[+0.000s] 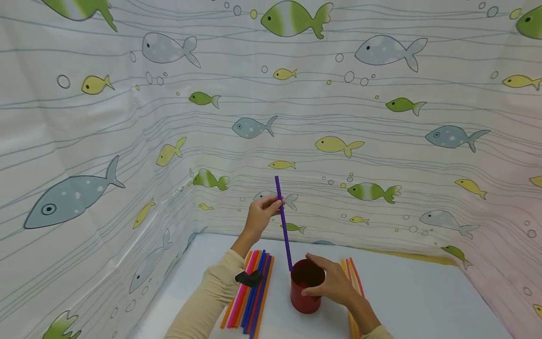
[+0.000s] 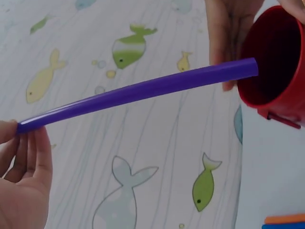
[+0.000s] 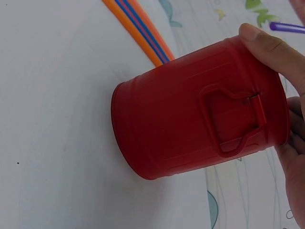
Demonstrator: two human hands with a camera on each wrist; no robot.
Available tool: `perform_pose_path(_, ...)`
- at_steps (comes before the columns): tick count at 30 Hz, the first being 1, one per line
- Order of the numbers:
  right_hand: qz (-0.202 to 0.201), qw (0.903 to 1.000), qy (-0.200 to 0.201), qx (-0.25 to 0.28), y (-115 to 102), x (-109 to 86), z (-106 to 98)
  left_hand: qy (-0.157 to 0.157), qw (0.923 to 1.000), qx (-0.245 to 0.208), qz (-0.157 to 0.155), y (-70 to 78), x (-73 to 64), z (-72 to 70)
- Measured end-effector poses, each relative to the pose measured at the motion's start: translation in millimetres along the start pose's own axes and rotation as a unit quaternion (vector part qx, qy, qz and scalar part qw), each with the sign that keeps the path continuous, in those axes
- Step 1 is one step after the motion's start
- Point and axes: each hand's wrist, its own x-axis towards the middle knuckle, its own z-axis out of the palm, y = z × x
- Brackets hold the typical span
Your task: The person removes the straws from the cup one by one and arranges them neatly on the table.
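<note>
A long purple straw (image 1: 285,238) slants upright in the head view, pinched near its upper part by my left hand (image 1: 263,212). Its lower end is at the rim of a red metal can (image 1: 305,299); I cannot tell whether they touch. The left wrist view shows that end of the straw (image 2: 143,93) in front of the can's dark opening. My right hand (image 1: 332,282) grips the can near its rim, thumb on the near side and fingers round the far side. In the right wrist view the can (image 3: 176,119) shows a small side handle (image 3: 217,121).
On the white table (image 1: 423,301), several orange, pink, red and blue straws (image 1: 254,296) lie left of the can. More orange, yellow and red straws (image 1: 352,273) lie on its right, partly behind the right forearm. A fish-patterned curtain (image 1: 313,113) surrounds the table.
</note>
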Motion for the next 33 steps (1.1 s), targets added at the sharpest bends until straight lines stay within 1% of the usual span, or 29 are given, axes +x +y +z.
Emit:
perform_pose_path(4,0.001,1.0,0.001,0.001,-1,0.0,0,0.018,0.9998,-0.003,-0.011,-6.1,-2.9,-12.0)
perform_pose_path(8,-0.006,1.0,0.004,0.003,1,-1.2,0,0.035,0.999,-0.004,-0.027,-15.1,-10.0,-22.2)
perform_pose_path(13,-0.013,0.9998,0.012,-0.002,1,-1.8,1,0.061,0.9966,0.001,-0.055,-28.1,-23.2,-34.3)
perform_pose_path(19,-0.015,0.9998,0.01,-0.003,-1,-1.2,1,0.078,0.9934,0.027,-0.079,-48.1,-40.2,-52.8)
perform_pose_path(25,-0.008,0.9999,0.007,0.002,-1,-0.8,1,0.097,0.9874,0.06,-0.11,-66.6,-52.1,-71.6)
perform_pose_path(33,-0.006,0.9999,0.009,-0.003,-1,-0.3,1,0.114,0.9754,0.108,-0.155,-81.4,-63.6,-90.3)
